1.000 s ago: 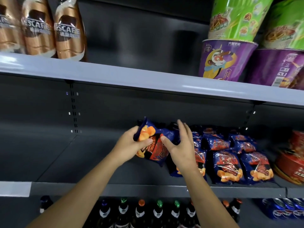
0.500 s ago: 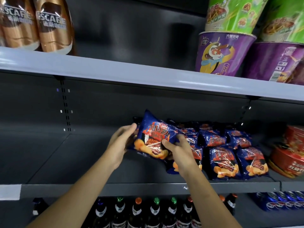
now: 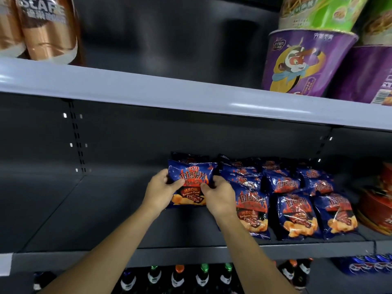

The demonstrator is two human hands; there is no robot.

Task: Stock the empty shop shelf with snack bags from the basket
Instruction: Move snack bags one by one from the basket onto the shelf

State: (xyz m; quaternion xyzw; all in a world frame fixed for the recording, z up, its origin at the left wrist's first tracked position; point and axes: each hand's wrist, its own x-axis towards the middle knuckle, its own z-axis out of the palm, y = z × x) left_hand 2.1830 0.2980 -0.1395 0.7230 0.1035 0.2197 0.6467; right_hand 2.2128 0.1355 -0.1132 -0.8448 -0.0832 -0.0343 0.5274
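- Head view, nearest first: dark glass bottles with coloured caps (image 3: 179,277) stand below the grey metal shelf (image 3: 186,254).
- Left hand (image 3: 161,192) and right hand (image 3: 218,198) both grip the blue foil barbecue crisp bag (image 3: 192,179), thumbs on its front. It is upright at the shelf deck; whether it touches, can't tell.
- Just right, matching blue snack bags (image 3: 297,213) fill three rows.
- Up top: a purple noodle bowl (image 3: 303,62) and copper coffee bottles (image 3: 48,28).

The dark grey shelf (image 3: 101,213) carries blue snack bags (image 3: 297,215) in rows on its right half, with red round tins (image 3: 377,209) just beside them.
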